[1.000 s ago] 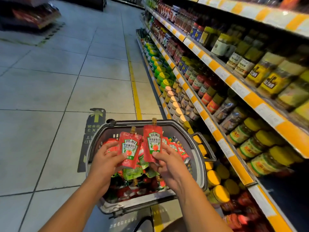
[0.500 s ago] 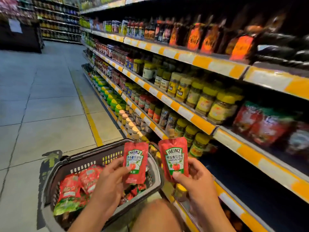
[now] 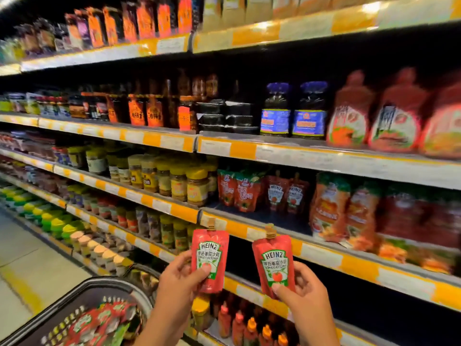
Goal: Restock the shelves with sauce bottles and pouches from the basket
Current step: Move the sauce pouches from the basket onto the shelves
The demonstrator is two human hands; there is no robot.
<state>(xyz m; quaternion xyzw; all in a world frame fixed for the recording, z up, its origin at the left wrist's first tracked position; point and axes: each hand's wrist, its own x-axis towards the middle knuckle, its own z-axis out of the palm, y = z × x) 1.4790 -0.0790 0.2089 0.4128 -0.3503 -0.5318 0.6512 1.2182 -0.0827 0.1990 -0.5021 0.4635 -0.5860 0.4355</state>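
Left hand: our left hand [image 3: 178,278] holds a red Heinz ketchup pouch [image 3: 209,258] upright, thumb pressed on the front of its label and fingers curled behind it.
Right hand: our right hand [image 3: 303,293] pinches a second Heinz pouch [image 3: 273,264] near its bottom edge, thumb in front, fingers wrapped round the right side; this pouch leans slightly to the left.
Pouches: the two are apart from each other, both with caps up, held in front of the shelf edge [image 3: 321,254] with its orange and white price strip.
Shelf: above that edge we see matching Heinz pouches [image 3: 284,194] already standing at the back, with open shelf floor before them.
Basket: the dark basket [image 3: 82,289] sits low on our left, with more red pouches [image 3: 99,320] inside, blurred.
Neighbours: yellow-lidded jars [image 3: 197,186] stand left of the shelved pouches; large red bottles [image 3: 349,111] are one shelf higher.
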